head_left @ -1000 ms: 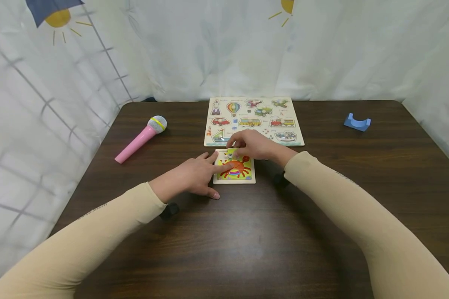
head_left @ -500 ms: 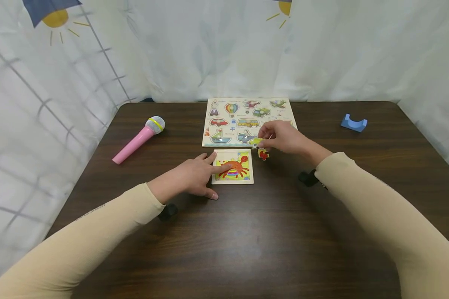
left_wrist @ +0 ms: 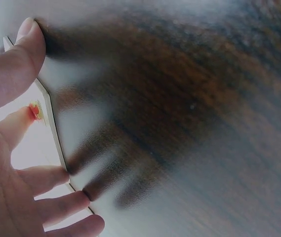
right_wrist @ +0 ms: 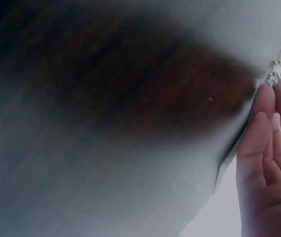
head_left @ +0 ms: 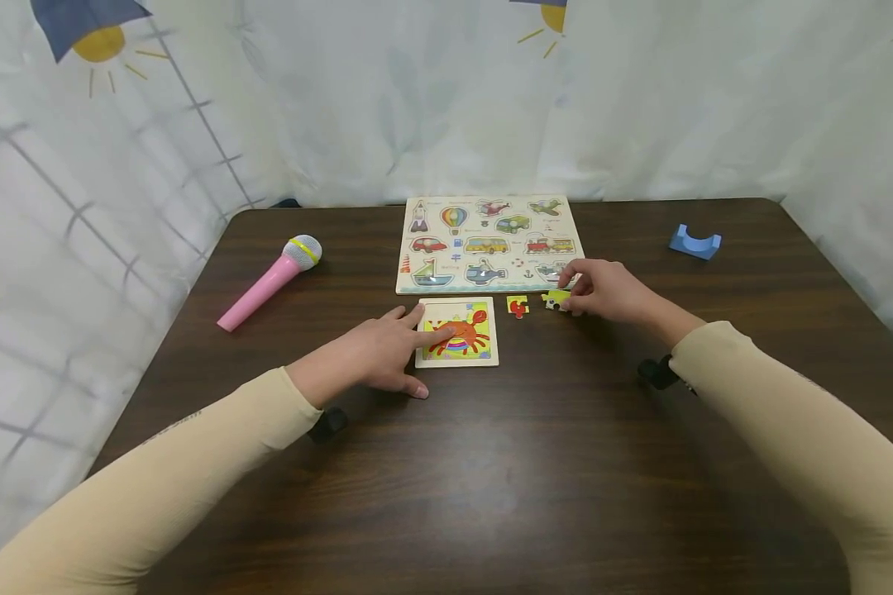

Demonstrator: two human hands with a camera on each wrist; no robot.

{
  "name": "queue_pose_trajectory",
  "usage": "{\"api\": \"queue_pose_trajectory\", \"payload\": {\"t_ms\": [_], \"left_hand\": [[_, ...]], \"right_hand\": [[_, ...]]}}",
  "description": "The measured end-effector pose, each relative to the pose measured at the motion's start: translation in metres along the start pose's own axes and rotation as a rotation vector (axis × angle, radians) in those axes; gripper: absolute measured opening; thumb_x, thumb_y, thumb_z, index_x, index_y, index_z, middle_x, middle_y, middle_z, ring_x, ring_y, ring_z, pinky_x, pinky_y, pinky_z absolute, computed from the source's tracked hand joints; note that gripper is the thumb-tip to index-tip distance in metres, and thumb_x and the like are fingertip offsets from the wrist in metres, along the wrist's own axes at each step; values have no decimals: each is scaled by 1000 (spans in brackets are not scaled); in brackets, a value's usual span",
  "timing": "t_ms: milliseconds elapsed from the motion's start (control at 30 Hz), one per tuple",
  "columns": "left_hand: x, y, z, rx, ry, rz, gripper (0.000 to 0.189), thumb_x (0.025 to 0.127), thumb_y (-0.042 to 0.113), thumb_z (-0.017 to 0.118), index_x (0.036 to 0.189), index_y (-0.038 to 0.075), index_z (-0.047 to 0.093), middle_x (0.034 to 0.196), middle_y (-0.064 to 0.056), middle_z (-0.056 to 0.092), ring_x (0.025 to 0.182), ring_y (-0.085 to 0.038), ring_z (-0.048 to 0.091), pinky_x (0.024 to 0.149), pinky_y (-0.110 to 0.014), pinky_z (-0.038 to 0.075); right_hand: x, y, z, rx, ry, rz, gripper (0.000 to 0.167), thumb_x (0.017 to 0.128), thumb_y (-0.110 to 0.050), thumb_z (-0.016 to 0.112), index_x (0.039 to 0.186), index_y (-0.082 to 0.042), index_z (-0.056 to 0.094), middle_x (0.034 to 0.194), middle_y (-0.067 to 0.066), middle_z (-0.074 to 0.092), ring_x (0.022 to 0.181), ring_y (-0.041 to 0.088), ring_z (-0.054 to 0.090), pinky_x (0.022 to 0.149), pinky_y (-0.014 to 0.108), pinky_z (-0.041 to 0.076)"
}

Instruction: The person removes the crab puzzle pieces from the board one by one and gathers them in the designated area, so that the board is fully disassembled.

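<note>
A small square crab jigsaw puzzle (head_left: 476, 351) in a pale wooden frame lies on the dark table. My left hand (head_left: 379, 351) rests against it, fingers spread, the index fingertip on the crab and other fingertips along the frame's left edge. The puzzle's upper left part shows bare pale backing. To the right of the frame, a red-and-yellow puzzle piece (head_left: 518, 307) lies on the table. My right hand (head_left: 610, 289) pinches a yellow-green puzzle piece (head_left: 554, 299) with an eye on it, between thumb and fingers, close over the table. In the right wrist view that piece (right_wrist: 273, 78) shows at the fingertips.
A wooden vehicle peg puzzle board (head_left: 454, 285) lies behind the crab puzzle, against the curtain side. A pink toy microphone (head_left: 264, 287) is at the left. A blue curved block (head_left: 695, 242) sits at the far right. White curtains (head_left: 327, 99) hang behind the table.
My right hand has lifted the eye piece out of the crab puzzle and carried it right, past the red-and-yellow piece, now uncovered on the table. My left hand has stayed on the puzzle.
</note>
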State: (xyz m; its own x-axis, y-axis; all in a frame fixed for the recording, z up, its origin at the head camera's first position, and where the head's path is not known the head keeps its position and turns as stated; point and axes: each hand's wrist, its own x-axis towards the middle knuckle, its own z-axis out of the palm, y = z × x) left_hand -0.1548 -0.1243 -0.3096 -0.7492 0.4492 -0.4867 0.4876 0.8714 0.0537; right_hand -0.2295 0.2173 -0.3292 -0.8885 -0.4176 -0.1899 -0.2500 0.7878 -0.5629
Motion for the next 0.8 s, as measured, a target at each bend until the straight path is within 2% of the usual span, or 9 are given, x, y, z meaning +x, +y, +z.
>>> {"api": "queue_pose_trajectory", "payload": {"t_ms": [167, 333, 667, 800], "left_hand": [[0, 0, 1, 3, 0, 10, 97, 86, 53, 77, 163, 38, 20, 171, -22, 12, 154, -48, 23, 114, -59, 40], [0, -1, 1, 6, 2, 14, 96, 87, 53, 77, 163, 37, 21, 171, -22, 13, 153, -48, 24, 113, -59, 40], [-1, -1, 1, -4, 2, 10, 97, 86, 52, 78, 163, 38, 20, 171, -22, 12, 154, -47, 23, 114, -58, 40], [-1, -1, 1, -7, 3, 10, 97, 86, 52, 78, 163, 38, 21, 171, -22, 12, 154, -47, 23, 114, -58, 40]], "right_hand": [[2, 0, 3, -85, 18, -32, 17, 95, -12, 73, 109, -6, 66, 91, 10, 75, 77, 21, 62, 69, 33, 48], [3, -2, 4, -154, 33, -63, 19, 94, -12, 73, 111, -5, 71, 92, 11, 73, 78, 21, 60, 71, 33, 48], [3, -5, 7, -157, 17, -55, 23, 95, -15, 73, 114, -3, 73, 88, 9, 70, 77, 21, 55, 69, 32, 44], [3, -4, 7, -164, 8, -48, 26, 94, -18, 74, 116, -3, 72, 94, 10, 72, 83, 22, 61, 76, 37, 50]]}}
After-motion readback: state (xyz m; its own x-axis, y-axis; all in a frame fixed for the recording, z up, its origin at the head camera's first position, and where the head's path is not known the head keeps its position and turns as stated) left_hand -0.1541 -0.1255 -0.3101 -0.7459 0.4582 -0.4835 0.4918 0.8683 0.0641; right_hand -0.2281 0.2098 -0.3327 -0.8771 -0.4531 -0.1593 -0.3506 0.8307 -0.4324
